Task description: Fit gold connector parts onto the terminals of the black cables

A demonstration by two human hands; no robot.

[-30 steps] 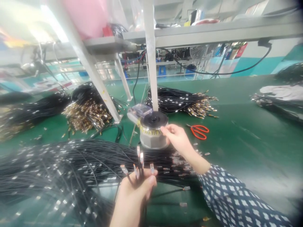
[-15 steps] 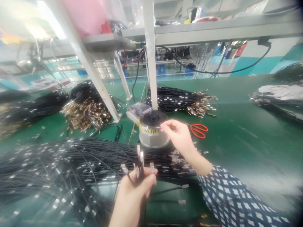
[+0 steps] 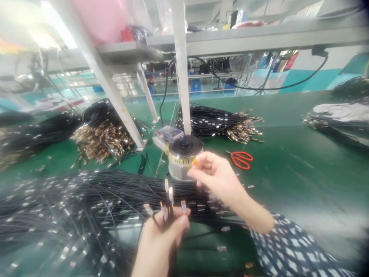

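Observation:
My left hand (image 3: pixel 165 238) is closed around several black USB cables (image 3: pixel 168 206), whose metal plug ends stand up above the fingers. One plug sticks out by the thumb. A small orange-yellow piece of tape (image 3: pixel 195 162) is at the fingertips of my right hand (image 3: pixel 215 173), which is pinched just in front of the round tape dispenser (image 3: pixel 184 154). That dispenser has a black disc on top, a grey base and yellow tape strips around its rim. Under both hands lies a large bundle of black cables (image 3: pixel 115 192).
Red-handled scissors (image 3: pixel 241 159) lie right of the dispenser on the green table (image 3: pixel 288 165). More cable bundles (image 3: pixel 219 123) lie behind, at the left and at far right, where a white glove (image 3: pixel 341 111) rests. A white post (image 3: pixel 181 69) rises behind the dispenser.
My right hand has drawn back from the dispenser's rim, down toward me, with an orange-yellow piece of tape now showing at its fingertips. My left hand has hardly moved.

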